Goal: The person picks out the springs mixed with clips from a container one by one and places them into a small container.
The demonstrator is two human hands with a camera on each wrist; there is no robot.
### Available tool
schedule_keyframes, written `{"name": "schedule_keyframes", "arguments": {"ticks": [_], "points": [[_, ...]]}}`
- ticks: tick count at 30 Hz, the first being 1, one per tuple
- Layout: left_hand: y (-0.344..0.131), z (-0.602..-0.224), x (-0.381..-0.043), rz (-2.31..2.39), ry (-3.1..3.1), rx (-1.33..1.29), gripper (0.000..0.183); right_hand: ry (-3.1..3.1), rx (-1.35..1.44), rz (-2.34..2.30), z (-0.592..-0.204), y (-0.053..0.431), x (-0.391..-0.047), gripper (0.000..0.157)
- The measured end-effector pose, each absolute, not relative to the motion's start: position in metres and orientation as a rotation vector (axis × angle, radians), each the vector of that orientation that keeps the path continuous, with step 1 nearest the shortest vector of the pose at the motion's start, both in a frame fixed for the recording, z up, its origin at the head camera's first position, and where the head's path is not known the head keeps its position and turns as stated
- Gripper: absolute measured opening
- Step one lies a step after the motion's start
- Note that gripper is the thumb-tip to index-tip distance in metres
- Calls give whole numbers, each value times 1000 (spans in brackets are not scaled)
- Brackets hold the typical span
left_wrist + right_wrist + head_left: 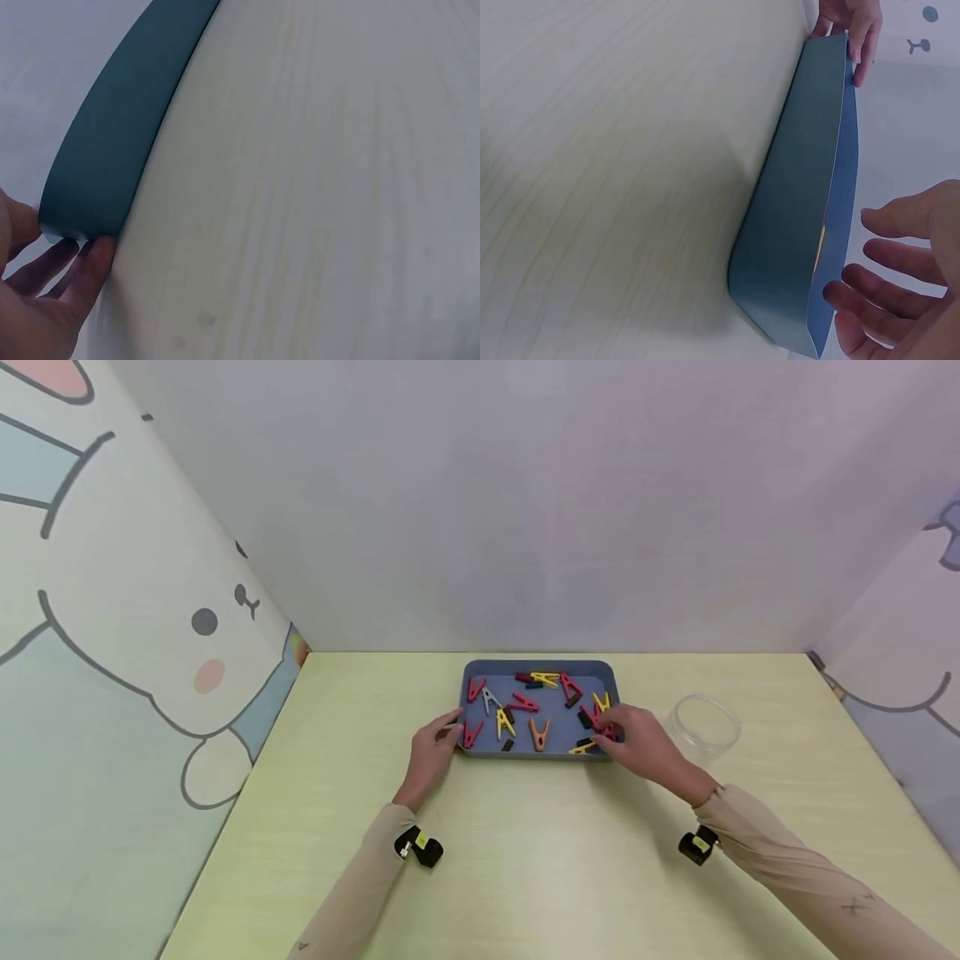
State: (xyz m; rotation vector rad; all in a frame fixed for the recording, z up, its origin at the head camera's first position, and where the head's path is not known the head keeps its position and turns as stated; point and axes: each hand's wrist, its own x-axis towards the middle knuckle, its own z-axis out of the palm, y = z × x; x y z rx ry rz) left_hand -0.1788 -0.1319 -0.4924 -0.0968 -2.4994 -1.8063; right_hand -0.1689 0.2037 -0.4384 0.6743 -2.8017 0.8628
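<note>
A blue-grey tray holds loose plastic clips, among them an orange clip, a grey clip and several red and yellow ones. At the tray's left end, my left hand grips the corner, with fingers against its outer wall. My right hand reaches over the right end, its fingertips among red and yellow clips. Seen from the right wrist, the right hand's fingers are spread and slightly bent above the rim, with no clip visible between them. The tray wall hides most clips there.
A clear round container stands right of the tray, partly behind my right forearm. Small dark pieces, such as one near the front rim, lie among the clips. The pale wooden table meets a plain wall behind the tray.
</note>
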Motion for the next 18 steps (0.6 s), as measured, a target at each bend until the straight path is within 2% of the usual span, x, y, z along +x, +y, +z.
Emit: {"name": "schedule_keyframes", "arguments": {"ticks": [11,18], "points": [[-133,-495,-178,-1796,-2488,-111,34,-2945,652,834,-442,197,-182,15],[-132,-497,-178,-1777,-2487,-125,34,-2966,661,806,-444,193,-186,19]]}}
